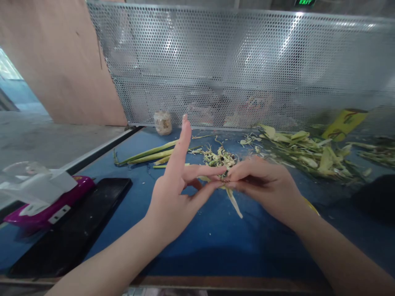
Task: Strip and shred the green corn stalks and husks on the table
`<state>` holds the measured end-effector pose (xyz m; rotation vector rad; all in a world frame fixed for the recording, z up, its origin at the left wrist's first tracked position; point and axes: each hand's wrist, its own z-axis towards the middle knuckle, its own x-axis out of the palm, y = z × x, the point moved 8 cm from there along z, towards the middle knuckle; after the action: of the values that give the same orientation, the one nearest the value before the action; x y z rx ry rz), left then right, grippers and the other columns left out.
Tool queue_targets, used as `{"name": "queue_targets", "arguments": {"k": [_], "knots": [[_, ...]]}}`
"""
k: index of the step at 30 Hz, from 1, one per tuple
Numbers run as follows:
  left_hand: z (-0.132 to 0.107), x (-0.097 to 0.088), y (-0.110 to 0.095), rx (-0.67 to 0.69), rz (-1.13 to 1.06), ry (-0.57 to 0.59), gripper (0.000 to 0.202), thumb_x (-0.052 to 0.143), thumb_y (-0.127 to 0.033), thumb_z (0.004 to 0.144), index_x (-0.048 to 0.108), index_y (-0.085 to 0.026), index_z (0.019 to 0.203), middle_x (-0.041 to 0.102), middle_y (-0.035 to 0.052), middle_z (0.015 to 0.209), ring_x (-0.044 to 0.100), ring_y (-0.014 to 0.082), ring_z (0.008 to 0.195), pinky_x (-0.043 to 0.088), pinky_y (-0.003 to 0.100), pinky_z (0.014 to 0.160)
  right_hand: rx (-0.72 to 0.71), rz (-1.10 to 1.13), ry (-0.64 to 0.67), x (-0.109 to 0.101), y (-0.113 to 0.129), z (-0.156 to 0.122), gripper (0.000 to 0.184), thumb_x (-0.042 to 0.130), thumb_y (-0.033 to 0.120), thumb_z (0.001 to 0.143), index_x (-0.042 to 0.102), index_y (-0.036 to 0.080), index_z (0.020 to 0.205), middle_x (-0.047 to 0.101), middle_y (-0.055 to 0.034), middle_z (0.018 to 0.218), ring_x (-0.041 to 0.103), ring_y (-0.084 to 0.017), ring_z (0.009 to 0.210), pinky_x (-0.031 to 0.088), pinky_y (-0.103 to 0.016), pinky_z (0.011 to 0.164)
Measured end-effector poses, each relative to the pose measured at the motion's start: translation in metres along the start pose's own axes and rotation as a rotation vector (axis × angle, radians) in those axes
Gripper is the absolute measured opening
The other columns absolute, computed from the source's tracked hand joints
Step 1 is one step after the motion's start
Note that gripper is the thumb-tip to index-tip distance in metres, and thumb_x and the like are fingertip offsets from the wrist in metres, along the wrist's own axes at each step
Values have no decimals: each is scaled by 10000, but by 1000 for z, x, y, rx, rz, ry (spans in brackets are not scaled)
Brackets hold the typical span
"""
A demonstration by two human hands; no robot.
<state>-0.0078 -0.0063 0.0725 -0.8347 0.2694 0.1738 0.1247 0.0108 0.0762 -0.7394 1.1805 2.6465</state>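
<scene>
One pale strip [235,204] is pinched between the left hand [173,197], index raised, and the right hand [267,187], fingertips closed; its long axis trails near and right.

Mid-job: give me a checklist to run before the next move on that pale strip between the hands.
1. Pinch of left hand on pale strip: ok.
2. Pinch of right hand on the same strip: ok.
3. Strip's lower end free of both hands: ok.
4. The green stalks lie apart, behind the left hand: ok.
5. The trimmings pile is clear of both hands: ok.
6. Strip's upper end, hidden by fingertips: cannot tell.
</scene>
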Motion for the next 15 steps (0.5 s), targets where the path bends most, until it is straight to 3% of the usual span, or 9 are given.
{"name": "queue_targets", "arguments": {"k": [9, 15], "knots": [[-2, -1, -3, 0, -16, -65, 814, 633, -176, 682, 166, -310, 1336, 679, -1, 743, 634, 183, 707, 466, 234, 484, 26, 24, 48, 4, -4, -2, 93, 594, 225, 729, 603, 177, 650, 614, -14, 661, 532, -107, 605, 416, -225, 540], [-1, 3, 3, -35, -33, 18, 694, 572, -209, 727, 200, -298, 1306, 664, 7, 802, 621, 144, 645, 494, 244, 535, 142, 69, 26, 6, -14, -1, 85, 632, 247, 690, 620, 170, 656, 603, -5, 627, 524, -99, 580, 406, -210, 509]]}}
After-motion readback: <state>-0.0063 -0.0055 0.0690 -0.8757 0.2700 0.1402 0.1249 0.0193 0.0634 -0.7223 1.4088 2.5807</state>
